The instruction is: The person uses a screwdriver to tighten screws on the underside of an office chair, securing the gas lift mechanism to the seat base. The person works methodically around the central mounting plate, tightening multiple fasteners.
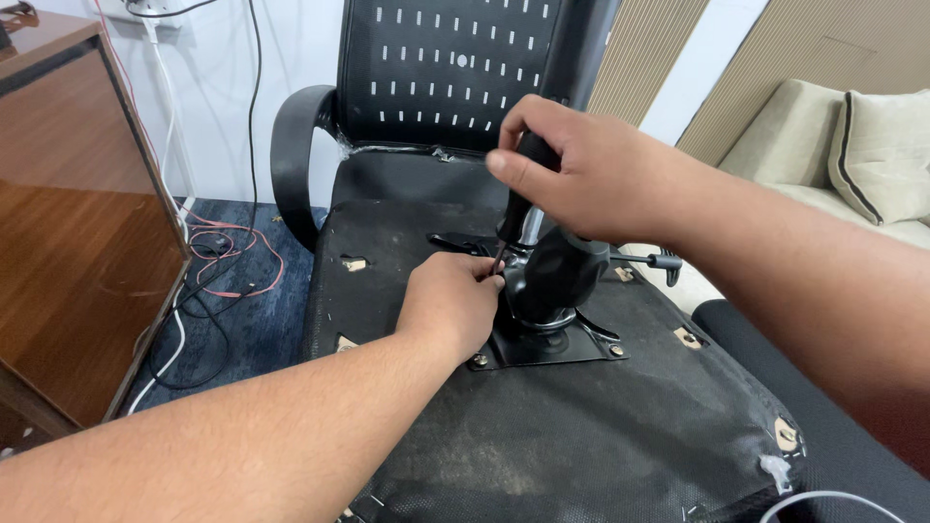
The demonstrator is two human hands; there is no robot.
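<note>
The left hand (453, 302) pinches the screwdriver (518, 199) tip against the black mechanism (552, 281), just right of its fingers. Above it, the right hand (581, 169) is closed round the screwdriver handle. The plate (542, 347) looks still bolted to the seat (581, 436) underside, so most work seems left.

Mechanism plate (542, 347): on upturned chair seat (542, 436).
Desk (77, 223): left of seat.
Sofa (852, 155): behind, right.
Cables (228, 257): between desk and seat.
</note>
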